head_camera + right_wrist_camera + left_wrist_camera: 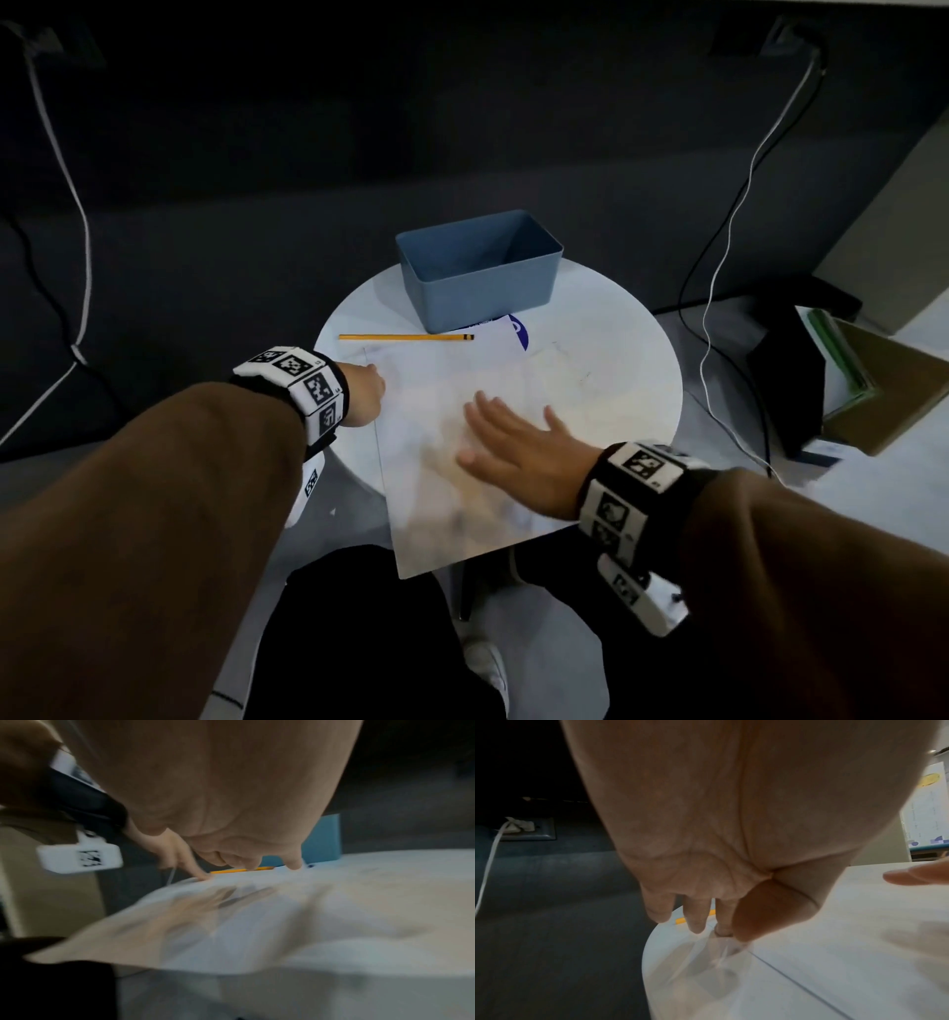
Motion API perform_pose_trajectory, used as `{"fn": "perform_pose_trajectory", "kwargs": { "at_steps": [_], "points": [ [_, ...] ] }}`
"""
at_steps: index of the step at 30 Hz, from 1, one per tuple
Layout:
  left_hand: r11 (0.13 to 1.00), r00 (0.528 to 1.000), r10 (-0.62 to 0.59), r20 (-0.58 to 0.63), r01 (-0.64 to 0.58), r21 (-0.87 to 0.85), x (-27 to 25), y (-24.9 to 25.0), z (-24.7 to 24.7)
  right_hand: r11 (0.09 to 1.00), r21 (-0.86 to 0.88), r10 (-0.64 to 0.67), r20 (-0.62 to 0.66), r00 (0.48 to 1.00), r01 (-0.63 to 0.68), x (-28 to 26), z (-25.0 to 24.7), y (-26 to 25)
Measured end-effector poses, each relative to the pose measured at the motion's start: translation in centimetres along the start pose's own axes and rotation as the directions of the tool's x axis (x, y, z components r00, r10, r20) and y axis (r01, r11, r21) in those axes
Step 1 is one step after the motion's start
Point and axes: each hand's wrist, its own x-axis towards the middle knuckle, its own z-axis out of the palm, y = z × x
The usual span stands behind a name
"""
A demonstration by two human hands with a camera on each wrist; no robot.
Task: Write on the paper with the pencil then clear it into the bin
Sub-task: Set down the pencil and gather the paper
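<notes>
A white sheet of paper (426, 514) lies on the round white table (616, 370) and hangs over its near edge. My right hand (518, 447) rests flat on the paper with fingers spread. My left hand (365, 393) is at the sheet's far-left corner; in the left wrist view its thumb and forefinger (727, 936) pinch that slightly lifted corner of the paper (847, 943). The yellow pencil (405, 337) lies loose beyond the sheet, just in front of the empty blue bin (477, 303). The right wrist view is blurred, showing the pencil (241, 870) and the bin (321, 839) past my fingers.
A second printed sheet with a blue mark (518, 329) pokes out from under the bin. Cables (719, 288) trail over the dark floor on both sides. A black box and stacked papers (847, 375) sit at the right. My legs and a white shoe (482, 663) are under the table.
</notes>
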Motion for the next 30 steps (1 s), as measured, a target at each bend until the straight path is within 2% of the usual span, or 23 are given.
{"fn": "perform_pose_trajectory", "kwargs": {
  "at_steps": [3,6,7,9,11,12,14,16,18,20,24,27,30],
  "points": [
    [0.996,1.0,-0.021,-0.006,0.021,-0.085,0.5,-0.1,0.3,0.997,0.004,-0.079,0.058,0.995,0.079,0.4,1.6,-2.2],
    [0.988,1.0,-0.024,-0.003,0.024,-0.156,0.7,-0.4,0.6,0.966,-0.218,-0.124,0.078,0.989,0.138,0.7,3.3,-1.0],
    [0.985,1.0,-0.016,-0.011,0.014,-0.171,0.8,-0.6,0.7,0.963,-0.244,-0.099,0.062,0.993,0.111,0.8,3.4,0.0],
    [0.979,0.999,0.005,-0.032,-0.011,-0.202,0.9,-0.8,0.9,0.973,-0.224,0.048,0.0,0.999,-0.046,0.6,2.9,2.4],
    [0.975,0.998,0.013,-0.059,-0.026,-0.22,0.9,-1.0,1.0,0.957,-0.197,0.198,-0.084,0.977,-0.212,0.4,2.0,4.8],
    [0.973,0.998,0.013,-0.061,-0.027,-0.228,0.8,-1.0,1.2,0.95,-0.194,0.228,-0.104,0.968,-0.245,0.2,1.6,5.3],
    [0.971,0.998,0.014,-0.068,-0.03,-0.236,1.1,-1.0,1.4,0.963,-0.193,0.172,-0.11,0.979,-0.19,-0.4,1.8,4.8],
    [0.97,0.995,0.009,-0.101,-0.033,-0.243,1.4,-0.7,1.6,0.977,-0.206,0.033,-0.079,0.996,-0.049,-1.1,3.1,2.8],
    [0.974,0.991,-0.003,-0.133,-0.027,-0.225,1.5,-0.3,1.7,0.973,-0.208,-0.104,-0.028,0.994,0.096,-1.8,4.4,0.6],
    [0.984,0.99,-0.011,-0.14,-0.013,-0.175,1.3,0.2,1.8,0.97,-0.186,-0.159,0.003,0.987,0.157,-1.8,4.9,-0.4],
    [0.996,0.994,0.008,-0.105,-0.017,-0.087,0.4,0.9,2.7,0.975,-0.213,-0.06,0.028,0.998,0.065,-1.3,4.1,1.6],
    [0.994,0.997,0.013,-0.076,-0.022,-0.108,0.6,0.6,3.3,0.966,-0.256,0.038,0.021,0.999,-0.032,-1.7,3.1,5.1],
    [0.995,0.996,0.015,-0.084,-0.023,-0.097,0.9,0.6,3.4,0.973,-0.195,0.121,-0.008,0.993,-0.121,-2.7,1.7,7.5]
  ]
}}
